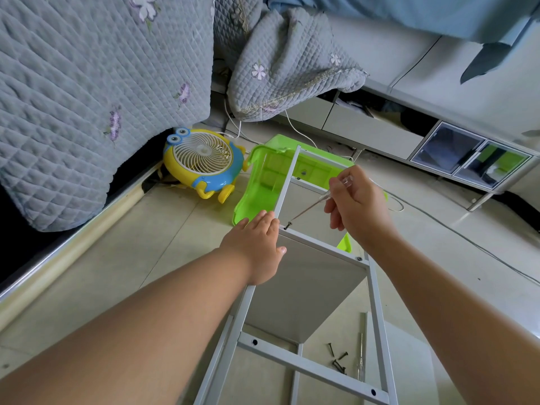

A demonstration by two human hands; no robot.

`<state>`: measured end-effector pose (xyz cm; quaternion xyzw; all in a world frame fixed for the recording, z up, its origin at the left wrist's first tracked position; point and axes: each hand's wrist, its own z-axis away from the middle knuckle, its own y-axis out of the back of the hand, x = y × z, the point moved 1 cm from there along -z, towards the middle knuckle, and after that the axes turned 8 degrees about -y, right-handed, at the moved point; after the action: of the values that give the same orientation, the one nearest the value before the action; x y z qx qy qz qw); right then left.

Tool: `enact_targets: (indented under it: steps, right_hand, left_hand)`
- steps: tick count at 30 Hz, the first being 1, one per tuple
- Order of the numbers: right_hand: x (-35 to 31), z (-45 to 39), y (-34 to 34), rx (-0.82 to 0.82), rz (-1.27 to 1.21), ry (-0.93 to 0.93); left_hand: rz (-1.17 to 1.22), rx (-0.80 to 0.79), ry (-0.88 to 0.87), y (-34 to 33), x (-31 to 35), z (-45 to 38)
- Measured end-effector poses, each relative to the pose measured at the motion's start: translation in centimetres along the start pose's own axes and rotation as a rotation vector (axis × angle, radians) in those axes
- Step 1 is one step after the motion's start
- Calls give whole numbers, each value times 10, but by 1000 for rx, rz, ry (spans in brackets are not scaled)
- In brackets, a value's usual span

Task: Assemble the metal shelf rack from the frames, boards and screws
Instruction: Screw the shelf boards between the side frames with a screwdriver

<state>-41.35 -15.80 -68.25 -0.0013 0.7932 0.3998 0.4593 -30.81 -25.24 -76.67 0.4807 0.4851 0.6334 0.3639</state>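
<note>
Driving a screw into the far left corner of a half-built rack on the tiled floor.

Long axis of the grey metal frame running near to far, square tubes painted matte, crossbars drilled with dark holes. Pale smooth board set across between the two rails. Left hand laid flat, fingers straight, pressing the left rail at the board's corner. Right hand pinching a clear-handled screwdriver, thin shaft slanting down-left onto the screw. Loose dark screws and a second screwdriver lying near right. Green plastic stool tipped over just beyond, yellow toy fan far left beside a quilted cover.
</note>
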Motion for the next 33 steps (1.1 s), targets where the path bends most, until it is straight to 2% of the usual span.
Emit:
enact_targets:
  steps: [17,28,33]
  right_hand:
    - [-5,4,5,-100,104,-34]
    - [-22,-10,13,-255,445,51]
    - [-36,-30,12,-226,848,132]
  left_hand:
    - [-11,26,-12,-1,-1,0]
    - [-34,11,3,-1,0,1]
    - [1,1,11,0,0,1]
